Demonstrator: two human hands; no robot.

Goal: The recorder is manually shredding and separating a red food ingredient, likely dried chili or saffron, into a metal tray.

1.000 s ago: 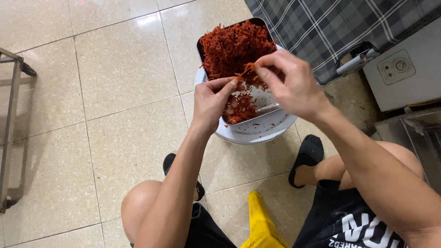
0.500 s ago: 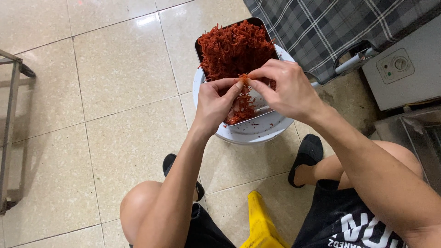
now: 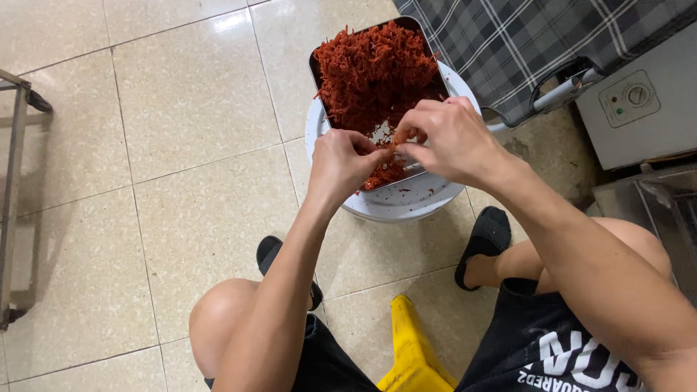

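Tiled floor below, both hands, left hand (image 3: 341,161) and right hand (image 3: 449,140), pinch 1 red shred (image 3: 397,137) (over the tray (image 3: 316,67)).

**Colours and patterns, head view**

- shredded food (image 3: 370,69): deep red, some orange-red strands
- tray (image 3: 316,69): dark metal rim, pale bare patch near the hands
- round basin (image 3: 406,207): white, red specks on the rim
- floor (image 3: 181,109): glossy cream tiles, thin grey grout lines
- cloth (image 3: 508,51): grey and black plaid, fine white lines
- slippers (image 3: 486,236): black
- shorts (image 3: 537,348): black, white lettering
- stool (image 3: 414,348): bright yellow
- appliance (image 3: 639,109): pale grey box, one round dial
- rack (image 3: 14,181): dull grey metal
- small piece between the fingers (image 3: 388,149): orange-red
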